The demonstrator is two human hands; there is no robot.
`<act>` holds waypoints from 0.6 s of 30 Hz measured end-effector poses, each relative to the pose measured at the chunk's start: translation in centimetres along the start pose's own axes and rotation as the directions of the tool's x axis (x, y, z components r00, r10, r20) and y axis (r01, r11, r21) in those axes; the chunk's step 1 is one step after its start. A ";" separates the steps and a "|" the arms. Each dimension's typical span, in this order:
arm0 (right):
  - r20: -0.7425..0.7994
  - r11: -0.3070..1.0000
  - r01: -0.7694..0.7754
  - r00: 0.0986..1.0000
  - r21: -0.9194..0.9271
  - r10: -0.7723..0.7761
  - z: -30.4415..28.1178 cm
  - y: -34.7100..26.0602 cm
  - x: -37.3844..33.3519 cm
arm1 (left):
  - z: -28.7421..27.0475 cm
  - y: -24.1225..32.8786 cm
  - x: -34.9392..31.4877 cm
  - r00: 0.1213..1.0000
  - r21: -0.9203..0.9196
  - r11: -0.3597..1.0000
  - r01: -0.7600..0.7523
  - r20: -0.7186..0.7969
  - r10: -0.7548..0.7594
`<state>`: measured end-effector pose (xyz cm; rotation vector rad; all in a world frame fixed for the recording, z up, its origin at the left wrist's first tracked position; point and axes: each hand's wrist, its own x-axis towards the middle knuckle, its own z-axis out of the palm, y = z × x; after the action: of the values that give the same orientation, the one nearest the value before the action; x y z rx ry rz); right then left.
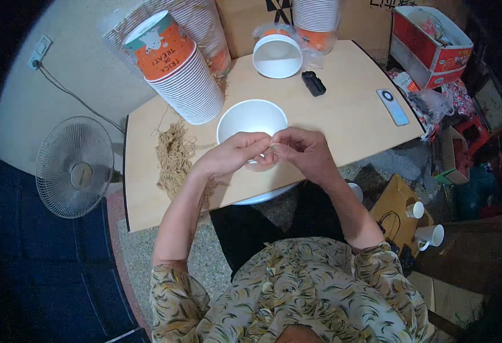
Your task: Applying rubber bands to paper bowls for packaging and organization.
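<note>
Just in front of me on the table, my left hand (232,153) and my right hand (307,151) meet, fingertips pinched together. Whatever lies between the fingers is too small to make out. Behind and under them is a white paper bucket (250,114), its open mouth partly covered by the hands. A tangled heap of tan twine (174,157) lies left of my left forearm. Farther back on the left leans a tall stack of nested paper buckets (185,86), the outermost one orange and green with printing.
The pale wooden table (342,120) also carries a bucket on its side (278,60), a black clip-like object (314,84) and a phone (393,107). Wrapped bucket stacks (318,17) stand at the back. A fan (79,174) is at left, a red carton (431,48) at right.
</note>
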<state>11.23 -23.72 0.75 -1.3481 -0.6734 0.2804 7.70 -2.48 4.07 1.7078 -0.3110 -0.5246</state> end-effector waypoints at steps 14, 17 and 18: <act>-0.077 0.999 -0.053 0.996 -0.008 0.052 -1.5 -1.2 -0.1 | 0.0 1.2 -0.4 0.993 -0.057 0.995 0.076 -0.086 -0.081; -0.082 0.997 -0.073 0.994 0.014 0.074 -1.8 -1.0 -0.1 | 1.0 1.1 -0.5 0.983 -0.081 0.996 0.033 -0.179 -0.047; -0.075 0.994 -0.104 0.992 0.033 0.106 -1.9 -0.9 -0.2 | 1.2 0.8 -0.5 0.975 -0.049 0.999 0.022 -0.221 -0.032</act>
<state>12.10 -25.55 1.39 -1.3621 -0.5334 0.3205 6.69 -3.46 4.80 1.7087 -0.1139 -0.3536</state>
